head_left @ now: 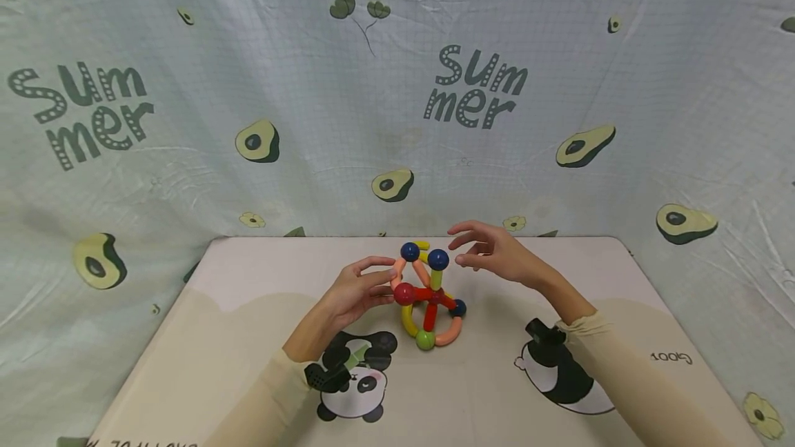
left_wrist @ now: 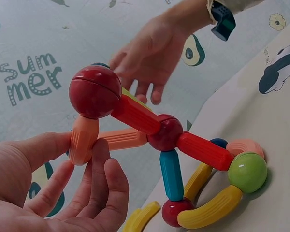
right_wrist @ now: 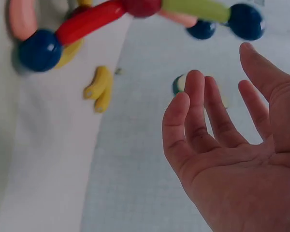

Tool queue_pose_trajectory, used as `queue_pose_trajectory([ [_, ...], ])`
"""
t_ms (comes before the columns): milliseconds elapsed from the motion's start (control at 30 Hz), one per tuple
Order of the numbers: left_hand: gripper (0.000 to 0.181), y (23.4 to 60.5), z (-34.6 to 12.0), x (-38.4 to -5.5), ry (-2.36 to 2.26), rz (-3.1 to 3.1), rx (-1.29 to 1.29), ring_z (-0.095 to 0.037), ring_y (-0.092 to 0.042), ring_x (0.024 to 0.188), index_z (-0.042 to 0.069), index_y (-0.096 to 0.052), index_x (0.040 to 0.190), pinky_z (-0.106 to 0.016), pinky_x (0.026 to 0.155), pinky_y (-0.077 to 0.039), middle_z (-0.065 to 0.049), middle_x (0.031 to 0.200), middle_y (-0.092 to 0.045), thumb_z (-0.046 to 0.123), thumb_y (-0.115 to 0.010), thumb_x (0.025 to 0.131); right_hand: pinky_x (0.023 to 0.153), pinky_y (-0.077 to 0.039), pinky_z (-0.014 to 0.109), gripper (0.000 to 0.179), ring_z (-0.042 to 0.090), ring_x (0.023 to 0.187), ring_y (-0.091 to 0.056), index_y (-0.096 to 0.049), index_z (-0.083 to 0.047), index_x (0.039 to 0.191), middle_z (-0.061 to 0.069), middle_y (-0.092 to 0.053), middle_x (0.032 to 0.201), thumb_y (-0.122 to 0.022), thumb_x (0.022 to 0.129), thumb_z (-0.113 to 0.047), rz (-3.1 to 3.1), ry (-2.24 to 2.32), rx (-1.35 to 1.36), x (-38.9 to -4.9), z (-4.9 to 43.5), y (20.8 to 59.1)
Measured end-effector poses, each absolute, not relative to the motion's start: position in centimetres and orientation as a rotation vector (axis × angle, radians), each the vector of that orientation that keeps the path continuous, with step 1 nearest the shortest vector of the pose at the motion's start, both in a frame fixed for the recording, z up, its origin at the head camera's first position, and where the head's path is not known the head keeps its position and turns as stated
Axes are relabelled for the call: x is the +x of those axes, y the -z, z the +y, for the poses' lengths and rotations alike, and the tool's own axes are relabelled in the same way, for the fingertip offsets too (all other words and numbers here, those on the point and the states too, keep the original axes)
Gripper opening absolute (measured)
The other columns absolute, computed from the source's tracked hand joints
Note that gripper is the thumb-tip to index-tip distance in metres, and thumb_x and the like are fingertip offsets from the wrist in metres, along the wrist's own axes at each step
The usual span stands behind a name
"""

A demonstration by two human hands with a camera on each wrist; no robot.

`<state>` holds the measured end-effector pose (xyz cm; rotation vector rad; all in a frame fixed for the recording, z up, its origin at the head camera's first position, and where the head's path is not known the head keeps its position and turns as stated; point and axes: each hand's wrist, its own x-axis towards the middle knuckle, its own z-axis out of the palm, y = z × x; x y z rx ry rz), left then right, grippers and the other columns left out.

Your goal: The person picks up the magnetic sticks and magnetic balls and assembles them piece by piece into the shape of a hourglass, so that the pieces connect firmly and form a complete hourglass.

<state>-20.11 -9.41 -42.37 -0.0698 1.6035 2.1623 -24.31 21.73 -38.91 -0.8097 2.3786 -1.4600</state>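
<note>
A structure of magnetic balls and rods stands on the table, with a red ball [head_left: 404,294], a green ball [head_left: 425,340] and dark blue balls joined by rods. My left hand [head_left: 355,295] is at its left side, pinching a peach rod [left_wrist: 83,140] between thumb and fingers, just below the red ball in the left wrist view. A teal rod [left_wrist: 171,175] runs from the central red ball to a lower red ball. My right hand [head_left: 497,252] holds nothing; its fingers are loosely bent, just right of the raised blue ball [head_left: 438,259], apart from it.
Two loose yellow curved rods [right_wrist: 100,87] lie behind the structure, near the table's far edge. The pale table [head_left: 497,385] carries printed pandas. A patterned cloth [head_left: 310,88] hangs behind it. Each wrist wears a small black camera [head_left: 546,332].
</note>
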Motion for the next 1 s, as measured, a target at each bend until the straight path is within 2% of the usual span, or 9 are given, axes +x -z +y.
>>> queue_pose_trajectory([
  [167, 0.043, 42.3, -9.4, -20.2, -2.163, 1.599, -0.073, -0.022, -0.075, 0.088, 0.001, -0.054, 0.138, -0.037, 0.084, -0.059, -0.011, 0.103, -0.073, 0.013, -0.068, 0.1, 0.083, -0.057, 0.052, 0.046, 0.035, 0.1, -0.071, -0.057, -0.014, 0.14, 0.018, -0.067, 0.127, -0.073, 0.097, -0.018, 2.382, 1.463, -0.734, -26.2, 22.2, 41.0],
  [333, 0.041, 42.3, -9.3, -20.2, -2.164, 1.603, -0.075, -0.022, -0.074, 0.087, 0.001, -0.055, 0.138, -0.036, 0.083, -0.059, -0.01, 0.102, -0.073, 0.012, -0.068, 0.1, 0.08, -0.058, 0.047, 0.043, 0.047, 0.103, -0.068, -0.058, -0.013, 0.138, 0.025, -0.064, 0.128, -0.072, 0.098, -0.017, 2.415, 1.437, -0.655, -28.1, 21.7, 43.3],
  [500, 0.041, 42.4, -9.3, -20.1, -2.166, 1.607, -0.079, -0.022, -0.073, 0.083, 0.001, -0.056, 0.136, -0.036, 0.082, -0.06, -0.008, 0.098, -0.071, 0.012, -0.069, 0.099, 0.079, -0.059, 0.047, 0.04, 0.044, 0.102, -0.068, -0.059, -0.009, 0.137, 0.023, -0.065, 0.127, -0.07, 0.099, -0.013, 2.468, 1.34, -0.64, -29.5, 20.6, 44.6],
  [700, 0.041, 42.3, -9.4, -20.1, -2.17, 1.609, -0.085, -0.022, -0.073, 0.084, 0.001, -0.056, 0.136, -0.035, 0.082, -0.06, -0.009, 0.099, -0.071, 0.013, -0.069, 0.099, 0.083, -0.058, 0.045, 0.037, 0.04, 0.11, -0.065, -0.061, -0.002, 0.134, 0.022, -0.066, 0.126, -0.068, 0.097, -0.005, 2.524, 1.197, -0.7, -31.2, 19.0, 45.6],
  [900, 0.042, 42.1, -9.2, -20.1, -2.171, 1.598, -0.095, -0.022, -0.074, 0.085, 0.001, -0.056, 0.137, -0.036, 0.083, -0.06, -0.01, 0.101, -0.072, 0.013, -0.069, 0.099, 0.087, -0.057, 0.046, 0.036, 0.037, 0.112, -0.064, -0.066, -0.009, 0.129, 0.019, -0.066, 0.126, -0.072, 0.094, -0.008, 2.578, 0.997, -0.691, -32.6, 17.4, 46.6],
  [1000, 0.042, 42.1, -9.2, -20.1, -2.173, 1.595, -0.094, -0.022, -0.074, 0.086, 0.001, -0.056, 0.137, -0.037, 0.084, -0.059, -0.01, 0.102, -0.072, 0.013, -0.069, 0.099, 0.09, -0.056, 0.048, 0.035, 0.037, 0.113, -0.063, -0.066, -0.011, 0.129, 0.018, -0.066, 0.127, -0.068, 0.095, -0.006, 2.591, 0.924, -0.666, -32.8, 16.6, 46.5],
])
